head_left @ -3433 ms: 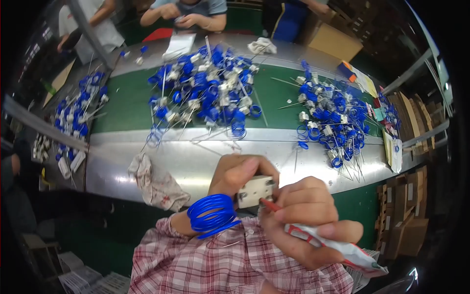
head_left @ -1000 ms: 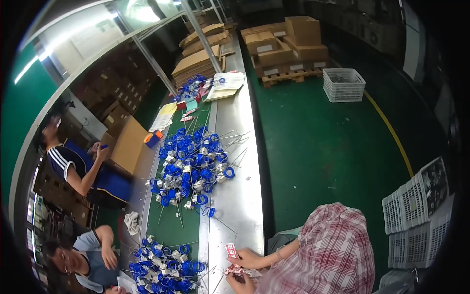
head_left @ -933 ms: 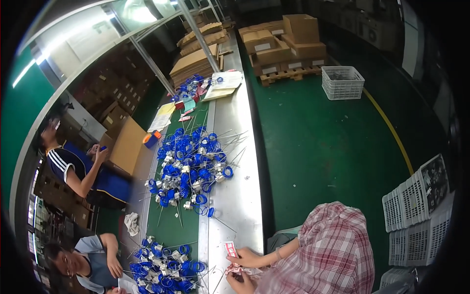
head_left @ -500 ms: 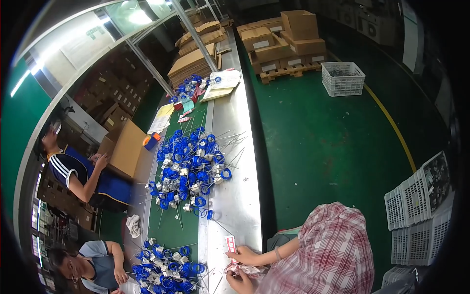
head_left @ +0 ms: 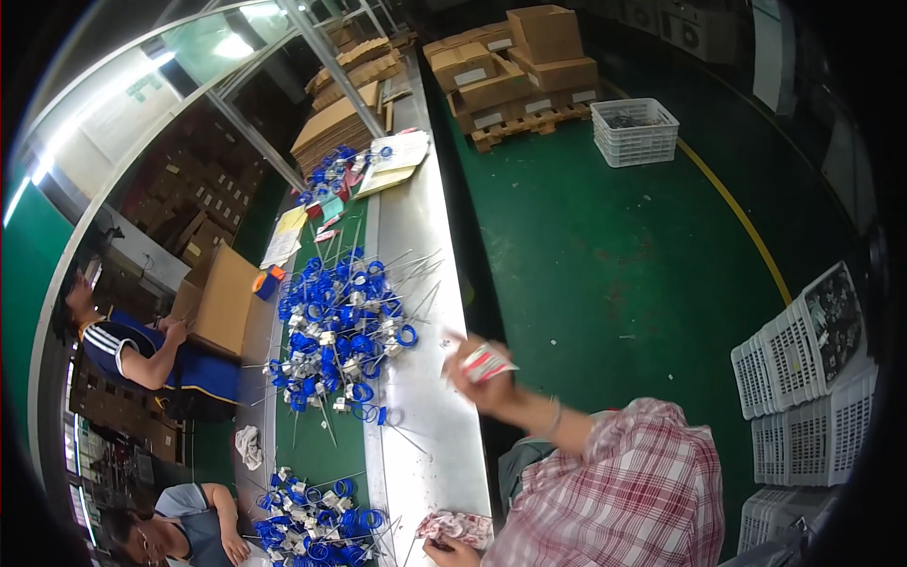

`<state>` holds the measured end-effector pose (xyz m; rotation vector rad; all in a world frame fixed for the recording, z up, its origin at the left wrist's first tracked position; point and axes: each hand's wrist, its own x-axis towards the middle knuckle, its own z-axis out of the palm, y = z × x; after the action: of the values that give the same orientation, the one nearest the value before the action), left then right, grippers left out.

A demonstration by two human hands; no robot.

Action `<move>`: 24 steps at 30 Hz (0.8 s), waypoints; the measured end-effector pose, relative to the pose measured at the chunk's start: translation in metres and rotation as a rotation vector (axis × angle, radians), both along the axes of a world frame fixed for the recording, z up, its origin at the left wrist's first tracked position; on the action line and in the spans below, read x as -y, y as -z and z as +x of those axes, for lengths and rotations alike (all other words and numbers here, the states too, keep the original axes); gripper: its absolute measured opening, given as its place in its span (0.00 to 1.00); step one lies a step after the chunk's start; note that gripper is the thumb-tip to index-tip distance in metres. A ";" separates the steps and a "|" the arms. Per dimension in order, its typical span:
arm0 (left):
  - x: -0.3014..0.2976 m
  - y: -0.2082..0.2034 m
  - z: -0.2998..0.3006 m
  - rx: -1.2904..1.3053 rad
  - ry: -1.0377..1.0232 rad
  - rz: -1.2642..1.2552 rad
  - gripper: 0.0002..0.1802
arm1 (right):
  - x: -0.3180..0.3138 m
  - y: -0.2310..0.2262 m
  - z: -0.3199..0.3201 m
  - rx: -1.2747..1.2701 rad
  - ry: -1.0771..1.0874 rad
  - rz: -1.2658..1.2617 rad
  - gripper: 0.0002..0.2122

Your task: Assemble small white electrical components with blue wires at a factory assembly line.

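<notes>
My right hand point(head_left: 480, 380) is raised over the metal table edge point(head_left: 465, 444), blurred by motion. Its fingers are closed on a small white packet point(head_left: 488, 363) with red printing. Lower down, my left hand point(head_left: 452, 553) rests at the near end of the metal surface, partly cut off by the frame's lower edge. Its fingers are curled at a crumpled clear plastic bag point(head_left: 461, 527) with red and white contents or print. A plaid sleeve point(head_left: 624, 472) covers my right upper arm. Left of my hands lies a large pile of blue coiled cables point(head_left: 331, 331) with white connectors.
A second cable pile point(head_left: 316, 524) lies nearer on the green table strip. Two people stand across the table, one beside an open cardboard box point(head_left: 222, 302). Papers point(head_left: 392, 161) lie farther along. White plastic crates point(head_left: 794, 350) are stacked on the right; cartons point(head_left: 520, 76) sit on a pallet.
My right hand has lifted away from the plastic bag, moving up and right with the packet. My left hand stays at the bag. The whole view has shifted slightly.
</notes>
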<state>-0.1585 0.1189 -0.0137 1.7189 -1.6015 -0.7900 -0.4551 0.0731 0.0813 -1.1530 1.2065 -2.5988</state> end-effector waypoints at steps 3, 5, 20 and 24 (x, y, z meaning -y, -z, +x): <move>-0.003 0.001 0.001 -0.118 0.034 -0.030 0.18 | -0.068 -0.068 -0.054 -0.185 0.532 0.307 0.03; 0.000 -0.003 -0.006 -0.107 0.047 -0.050 0.17 | -0.088 -0.090 -0.081 -0.387 0.767 0.000 0.25; -0.011 -0.015 -0.022 -0.029 -0.203 -0.051 0.16 | -0.058 0.056 0.046 0.072 -0.499 0.403 0.09; -0.021 -0.009 -0.035 -0.011 -0.246 -0.013 0.17 | -0.055 0.097 0.108 0.026 -0.818 0.579 0.11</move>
<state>-0.1935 0.1404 -0.0049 1.8545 -1.3515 -0.6644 -0.3466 0.1284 -0.0154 -1.1375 1.0565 -1.5337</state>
